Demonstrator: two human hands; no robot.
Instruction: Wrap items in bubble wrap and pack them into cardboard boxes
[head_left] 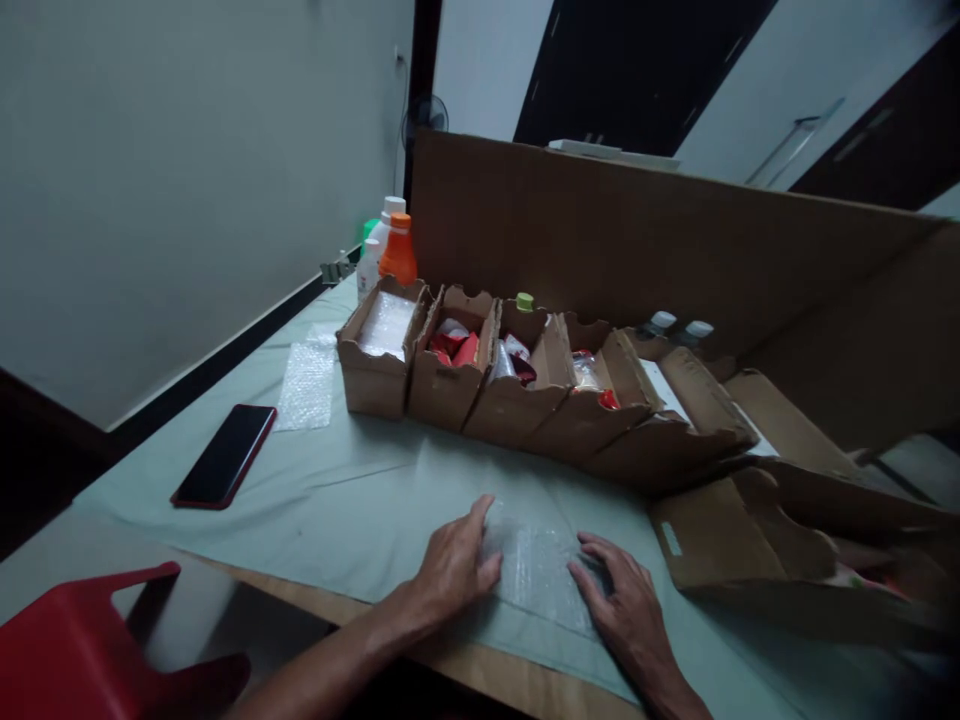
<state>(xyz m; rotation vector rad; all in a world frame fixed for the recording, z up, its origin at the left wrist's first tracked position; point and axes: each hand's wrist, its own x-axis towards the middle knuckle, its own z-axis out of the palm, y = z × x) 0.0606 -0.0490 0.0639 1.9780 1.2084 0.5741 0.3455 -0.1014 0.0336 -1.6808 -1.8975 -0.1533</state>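
A clear piece of bubble wrap (pixel 536 565) lies flat on the pale green cloth near the table's front edge. At its left edge rests my left hand (pixel 454 565), thumb and index finger apart. My right hand (pixel 622 600) is at the opposite edge, its fingers spread and slightly curved. Both hands appear to touch the wrap without gripping it. Another bubble wrap piece (pixel 306 385) lies to the left, beside a dark phone (pixel 225 455) with a red edge.
Several cardboard bins (pixel 450 395) stand in a row behind the hands, with red packets and plastic inside. Another cardboard bin (pixel 735 535) is at the right. Bottles, one an orange bottle (pixel 399 250), stand at the back left. A red stool (pixel 82 640) is at lower left.
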